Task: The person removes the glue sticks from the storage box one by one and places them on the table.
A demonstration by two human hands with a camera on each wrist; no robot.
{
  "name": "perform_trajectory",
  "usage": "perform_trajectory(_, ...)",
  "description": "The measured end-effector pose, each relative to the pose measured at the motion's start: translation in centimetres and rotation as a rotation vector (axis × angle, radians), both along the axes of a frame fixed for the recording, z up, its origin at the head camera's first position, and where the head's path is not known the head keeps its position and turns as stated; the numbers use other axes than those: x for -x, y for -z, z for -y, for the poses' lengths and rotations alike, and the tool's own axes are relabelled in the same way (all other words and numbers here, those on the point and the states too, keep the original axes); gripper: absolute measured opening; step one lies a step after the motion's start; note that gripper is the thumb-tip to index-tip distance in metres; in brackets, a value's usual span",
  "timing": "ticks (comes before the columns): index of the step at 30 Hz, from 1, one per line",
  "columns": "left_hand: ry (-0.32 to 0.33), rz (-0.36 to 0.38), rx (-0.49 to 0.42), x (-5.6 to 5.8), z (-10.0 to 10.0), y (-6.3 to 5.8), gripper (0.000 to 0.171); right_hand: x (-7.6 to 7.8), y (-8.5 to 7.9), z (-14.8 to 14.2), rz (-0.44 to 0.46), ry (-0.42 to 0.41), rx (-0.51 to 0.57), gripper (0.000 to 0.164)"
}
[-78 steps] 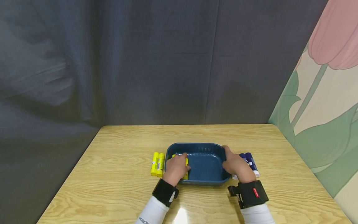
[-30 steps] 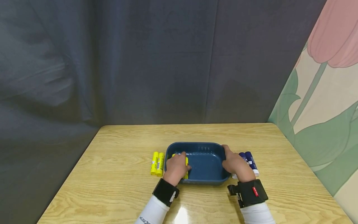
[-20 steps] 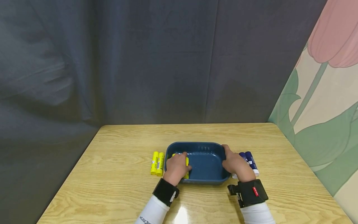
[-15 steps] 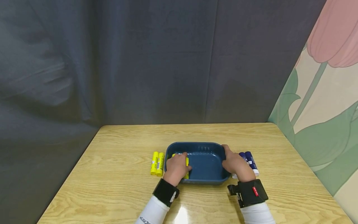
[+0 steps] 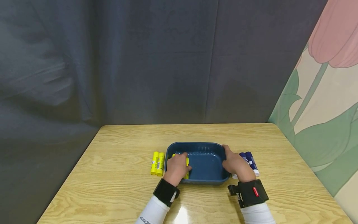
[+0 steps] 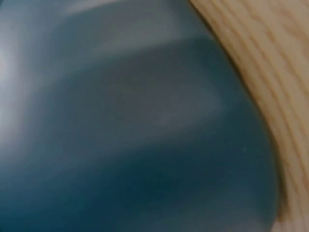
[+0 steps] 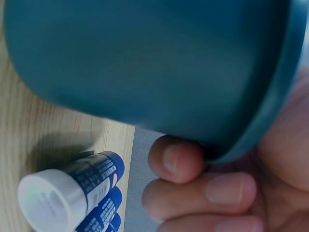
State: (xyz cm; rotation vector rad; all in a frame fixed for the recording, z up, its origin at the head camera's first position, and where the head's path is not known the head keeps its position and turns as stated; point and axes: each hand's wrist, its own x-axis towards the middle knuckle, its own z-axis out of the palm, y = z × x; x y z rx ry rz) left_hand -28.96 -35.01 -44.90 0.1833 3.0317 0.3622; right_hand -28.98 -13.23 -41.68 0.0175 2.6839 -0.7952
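Note:
A dark blue rectangular basin (image 5: 209, 181) stands on the table. My left hand (image 5: 176, 168) reaches over its left end and grips yellow glue sticks (image 5: 186, 176) inside; the hand covers most of them, so their number is unclear. At the opposite end, my right hand (image 5: 236, 163) holds the rim, and the right wrist view has its fingers (image 7: 205, 191) curled under the lip, against the outer wall of the basin (image 7: 145, 72). Only the basin's outer wall (image 6: 130, 111) and some table show in the left wrist view, without the hand.
Two yellow glue sticks (image 5: 157, 164) lie side by side just left of the basin. Blue glue sticks (image 5: 251, 163) with white caps lie to its right, partly behind the right hand. A dark grey curtain (image 5: 156, 62) hangs beyond the wooden table (image 5: 112, 186).

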Motion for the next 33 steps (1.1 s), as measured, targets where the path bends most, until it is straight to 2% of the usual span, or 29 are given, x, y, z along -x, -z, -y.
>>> perform_trajectory(22, 0.020, -0.030, -0.044, -0.40, 0.12, -0.08, 0.053, -0.36, 0.01, 0.01, 0.001, 0.001, 0.000, 0.068)
perform_trajectory(33, 0.021, 0.000, -0.039, -0.24, 0.16, -0.24, 0.053, -0.27, 0.01, 0.10, -0.009, 0.000, -0.001, 0.068)
